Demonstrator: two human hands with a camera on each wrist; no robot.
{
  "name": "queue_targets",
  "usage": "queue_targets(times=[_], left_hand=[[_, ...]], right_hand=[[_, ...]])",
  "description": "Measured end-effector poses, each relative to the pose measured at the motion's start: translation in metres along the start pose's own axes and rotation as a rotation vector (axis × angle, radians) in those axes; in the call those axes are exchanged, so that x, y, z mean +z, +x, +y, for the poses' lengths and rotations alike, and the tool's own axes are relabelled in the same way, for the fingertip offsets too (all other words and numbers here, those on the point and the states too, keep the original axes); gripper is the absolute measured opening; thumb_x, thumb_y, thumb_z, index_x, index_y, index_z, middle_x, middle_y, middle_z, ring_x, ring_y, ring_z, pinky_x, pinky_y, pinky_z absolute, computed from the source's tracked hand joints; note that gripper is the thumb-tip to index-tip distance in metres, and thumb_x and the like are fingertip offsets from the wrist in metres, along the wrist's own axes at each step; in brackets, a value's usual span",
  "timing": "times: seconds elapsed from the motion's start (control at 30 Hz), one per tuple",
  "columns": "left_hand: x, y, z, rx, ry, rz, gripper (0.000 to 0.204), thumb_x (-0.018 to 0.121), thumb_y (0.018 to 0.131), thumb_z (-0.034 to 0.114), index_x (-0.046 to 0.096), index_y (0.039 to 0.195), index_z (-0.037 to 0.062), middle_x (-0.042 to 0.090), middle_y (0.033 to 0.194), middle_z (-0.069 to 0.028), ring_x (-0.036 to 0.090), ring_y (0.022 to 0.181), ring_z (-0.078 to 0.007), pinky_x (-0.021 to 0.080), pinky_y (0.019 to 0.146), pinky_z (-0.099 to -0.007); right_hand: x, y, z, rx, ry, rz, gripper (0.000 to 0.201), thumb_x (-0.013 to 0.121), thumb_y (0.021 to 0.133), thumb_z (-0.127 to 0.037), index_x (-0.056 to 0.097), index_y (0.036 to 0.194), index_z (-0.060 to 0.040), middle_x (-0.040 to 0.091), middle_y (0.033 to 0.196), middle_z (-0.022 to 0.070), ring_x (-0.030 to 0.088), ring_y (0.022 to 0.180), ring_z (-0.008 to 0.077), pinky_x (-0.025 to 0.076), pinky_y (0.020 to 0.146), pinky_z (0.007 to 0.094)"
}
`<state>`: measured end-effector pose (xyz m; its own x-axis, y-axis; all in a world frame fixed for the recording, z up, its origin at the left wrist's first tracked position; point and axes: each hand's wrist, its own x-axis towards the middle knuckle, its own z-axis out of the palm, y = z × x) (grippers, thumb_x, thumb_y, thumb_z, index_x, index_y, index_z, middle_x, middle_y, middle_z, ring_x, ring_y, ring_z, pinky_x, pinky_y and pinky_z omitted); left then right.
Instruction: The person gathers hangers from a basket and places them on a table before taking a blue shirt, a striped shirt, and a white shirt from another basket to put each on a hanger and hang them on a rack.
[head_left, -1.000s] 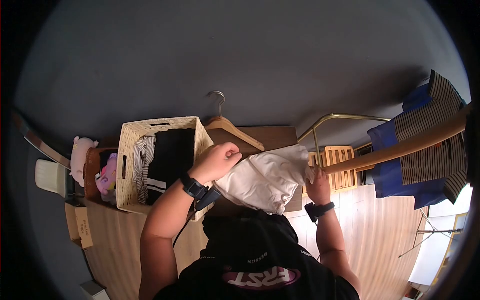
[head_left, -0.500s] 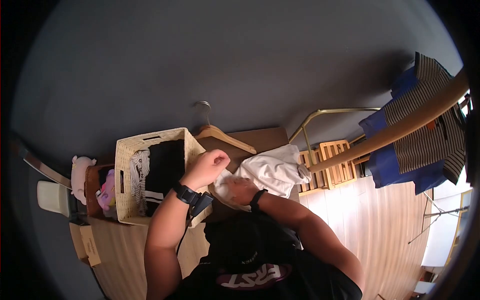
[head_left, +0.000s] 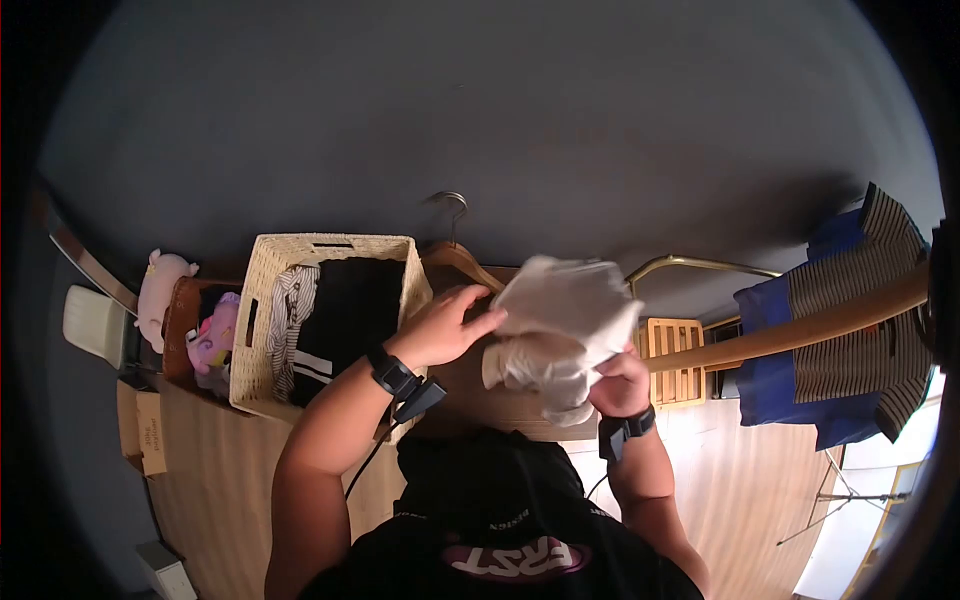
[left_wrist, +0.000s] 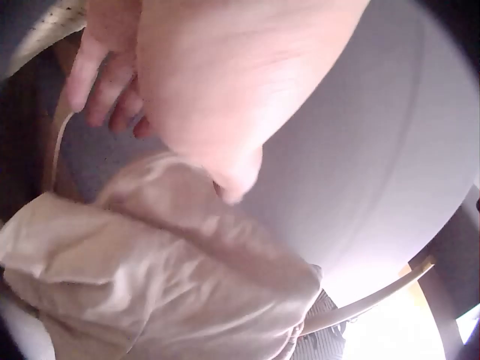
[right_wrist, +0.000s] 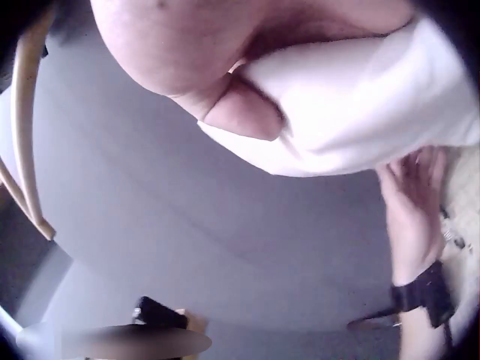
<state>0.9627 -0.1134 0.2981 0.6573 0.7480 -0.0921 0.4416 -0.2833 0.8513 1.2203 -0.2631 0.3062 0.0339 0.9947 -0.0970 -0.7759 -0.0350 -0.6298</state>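
A white garment (head_left: 575, 310), blurred and creased, hangs bunched over the dark wooden table (head_left: 465, 400). My right hand (head_left: 622, 385) grips it at the lower right; in the right wrist view the thumb (right_wrist: 247, 112) presses against the white cloth (right_wrist: 337, 97). On the garment's left side is my left hand (head_left: 445, 330), thumb and fingers apart. From the left wrist, that hand (left_wrist: 217, 82) shows loosely extended fingers, with its thumb tip close over the cloth (left_wrist: 150, 262). Behind the garment lies a wooden hanger (head_left: 455, 258), partly hidden.
Left of my hands stands a woven basket (head_left: 243, 350) with black and striped clothes. Beyond it are a brown bin (head_left: 180, 335) holding plush toys and a pink plush (head_left: 165, 290). To the right are a wooden rail (head_left: 800, 330), striped blue clothes (head_left: 840, 310) and a slatted wooden rack (head_left: 675, 345).
The white garment lay spread on the table and is now lifted and bunched. My right hand went left to its near edge, then back right with cloth. My left hand's curled fingers have opened.
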Motion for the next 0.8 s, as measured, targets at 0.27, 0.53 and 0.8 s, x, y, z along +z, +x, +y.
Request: queue_targets(times=[0.27,0.53,0.8], left_hand=[[-0.012,-0.007,0.023,0.182,-0.001,-0.328,0.087,0.069,0.096,0.046,0.026,0.157,0.0018,0.051,0.147,-0.0235,0.053,0.135,-0.0333,0.043,0.110,-0.0394],[-0.013,-0.006,0.023,0.083,-0.159,-0.530,0.041,0.072,0.097,0.032,0.062,0.120,-0.0013,0.070,0.107,-0.0115,0.067,0.102,-0.0219,0.051,0.095,-0.0350],[-0.001,-0.003,0.003,0.394,-0.076,-0.103,0.030,0.068,0.096,0.026,0.053,0.105,0.0010,0.057,0.080,-0.0108,0.056,0.074,-0.0247,0.046,0.073,-0.0374]], right_hand=[[0.045,-0.025,-0.011,-0.028,0.130,-0.183,0.092,0.060,0.058,-0.007,0.042,0.148,-0.0001,0.051,0.146,0.0222,0.049,0.136,0.0410,0.033,0.120,0.0545],[0.031,-0.019,0.002,-0.053,0.021,-0.028,0.073,0.060,0.069,-0.004,0.051,0.141,-0.0008,0.058,0.138,0.0177,0.053,0.131,0.0350,0.039,0.116,0.0509],[-0.076,0.006,0.017,0.152,-0.957,0.209,0.036,0.067,0.091,-0.001,0.063,0.126,0.0007,0.069,0.115,0.0059,0.064,0.106,0.0168,0.049,0.095,0.0314]])
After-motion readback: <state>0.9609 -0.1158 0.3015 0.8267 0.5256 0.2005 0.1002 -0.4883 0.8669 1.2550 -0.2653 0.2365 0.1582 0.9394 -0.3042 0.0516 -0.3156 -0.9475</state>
